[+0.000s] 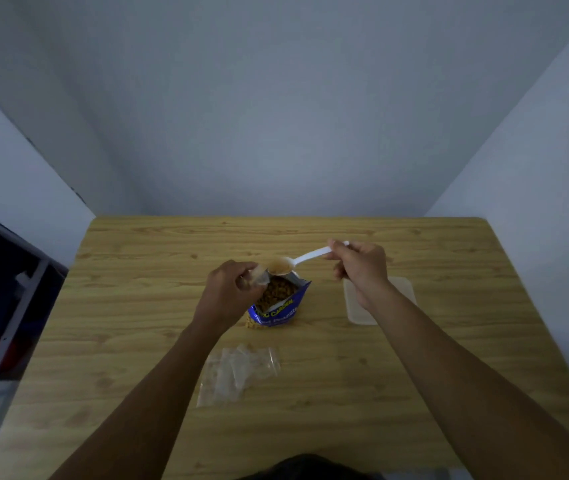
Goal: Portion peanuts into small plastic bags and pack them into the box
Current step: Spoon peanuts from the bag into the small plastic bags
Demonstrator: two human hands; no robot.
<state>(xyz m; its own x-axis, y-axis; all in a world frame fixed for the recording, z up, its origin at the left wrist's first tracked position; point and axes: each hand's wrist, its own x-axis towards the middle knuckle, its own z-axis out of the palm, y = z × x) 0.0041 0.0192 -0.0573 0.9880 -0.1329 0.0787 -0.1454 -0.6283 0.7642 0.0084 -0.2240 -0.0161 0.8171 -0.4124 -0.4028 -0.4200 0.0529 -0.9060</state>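
Observation:
A blue peanut bag (278, 311) stands open in the middle of the wooden table (137, 341), peanuts showing inside. My left hand (227, 292) holds a small clear plastic bag (259, 276) just above the peanut bag's mouth. My right hand (359, 263) grips the handle of a white plastic spoon (305, 259). The spoon's bowl carries peanuts and sits right at the small bag's opening. A pile of empty small plastic bags (238, 372) lies nearer to me. A clear plastic box (404, 289) rests at the right, partly hidden by my right forearm.
Pale walls close in the table at the back and right. A dark shelf unit with a metal frame (9, 306) stands to the left of the table. Bare wood lies along the table's left side and front.

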